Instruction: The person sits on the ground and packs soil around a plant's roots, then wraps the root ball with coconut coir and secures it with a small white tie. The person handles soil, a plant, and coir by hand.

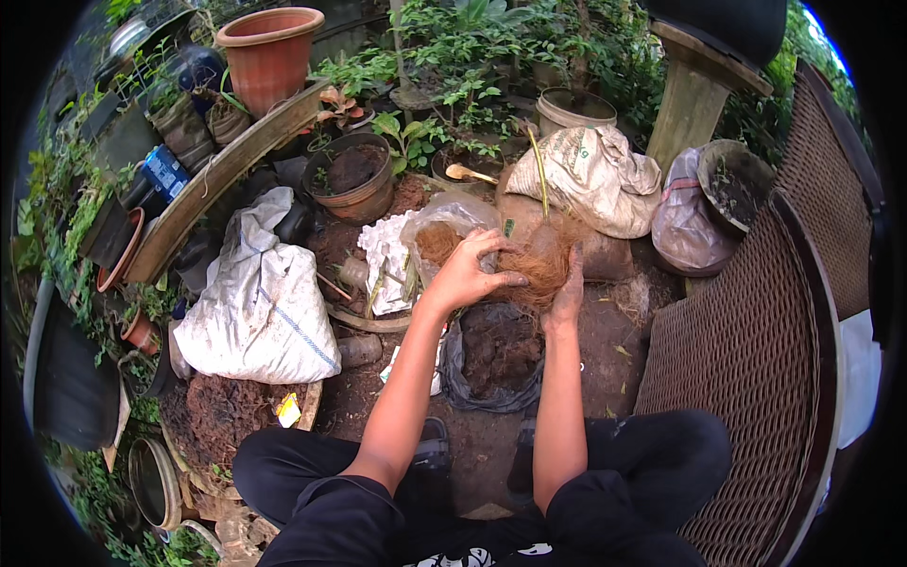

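A clump of brown coconut fibre (528,273) is held up between my two hands. A thin green-yellow stem (542,170) rises upright from it, with a translucent wrapped part (544,242) at its base. My left hand (471,269) touches the clump's left side, thumb and fingers curled and apart. Soil-stained, my right hand (567,290) grips the clump from the right. Below them a black plastic bag (453,365) stands open on the ground, holding dark soil and fibre (499,347). Behind my left hand is a clear plastic bag (457,212) with more coconut fibre (436,242).
A white woven sack (266,312) slumps at left, beside a heap of soil (227,411). Another sack (588,177) and a wooden spoon (469,173) lie behind. A wicker chair (737,354) bounds the right. Plastic pots (354,202) and a terracotta-coloured pot (269,71) stand farther back.
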The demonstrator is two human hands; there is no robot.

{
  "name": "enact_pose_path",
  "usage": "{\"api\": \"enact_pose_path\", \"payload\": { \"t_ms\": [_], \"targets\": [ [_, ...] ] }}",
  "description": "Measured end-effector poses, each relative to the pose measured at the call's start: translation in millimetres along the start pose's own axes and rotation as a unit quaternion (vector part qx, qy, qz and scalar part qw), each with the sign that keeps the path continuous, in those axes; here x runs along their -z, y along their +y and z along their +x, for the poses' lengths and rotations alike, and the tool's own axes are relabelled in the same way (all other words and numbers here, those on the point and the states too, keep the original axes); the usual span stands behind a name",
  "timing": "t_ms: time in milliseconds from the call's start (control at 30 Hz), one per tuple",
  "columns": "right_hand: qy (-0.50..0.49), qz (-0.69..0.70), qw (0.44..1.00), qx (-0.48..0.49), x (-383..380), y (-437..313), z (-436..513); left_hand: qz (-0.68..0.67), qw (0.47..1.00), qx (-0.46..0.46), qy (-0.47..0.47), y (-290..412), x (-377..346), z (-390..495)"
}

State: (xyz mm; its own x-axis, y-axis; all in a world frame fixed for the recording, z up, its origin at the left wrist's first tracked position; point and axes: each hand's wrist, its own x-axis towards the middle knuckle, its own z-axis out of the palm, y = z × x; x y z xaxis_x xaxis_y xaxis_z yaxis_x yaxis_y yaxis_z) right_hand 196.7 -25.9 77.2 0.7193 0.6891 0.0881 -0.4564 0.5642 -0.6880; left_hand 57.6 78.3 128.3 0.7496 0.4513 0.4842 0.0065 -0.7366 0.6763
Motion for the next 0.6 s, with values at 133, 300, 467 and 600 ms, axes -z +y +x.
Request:
{"api": "enact_pose_path", "payload": {
  "t_ms": [133,300,467,600],
  "targets": [
    [0.010,-0.041,0.999,0.001,-2,-1,-2,0.003,1.000,-0.005,0.004,-1,3,-4],
    [0.034,-0.093,0.995,0.010,4,3,0,-0.115,0.993,-0.010,0.005,14,13,-1],
    [0.027,-0.169,0.985,0.014,22,16,11,-0.062,0.995,-0.068,0.029,30,23,3],
    [-0.038,-0.133,0.990,-0.002,17,15,5,0.006,0.987,-0.118,0.108,18,23,3]
  ]
}}
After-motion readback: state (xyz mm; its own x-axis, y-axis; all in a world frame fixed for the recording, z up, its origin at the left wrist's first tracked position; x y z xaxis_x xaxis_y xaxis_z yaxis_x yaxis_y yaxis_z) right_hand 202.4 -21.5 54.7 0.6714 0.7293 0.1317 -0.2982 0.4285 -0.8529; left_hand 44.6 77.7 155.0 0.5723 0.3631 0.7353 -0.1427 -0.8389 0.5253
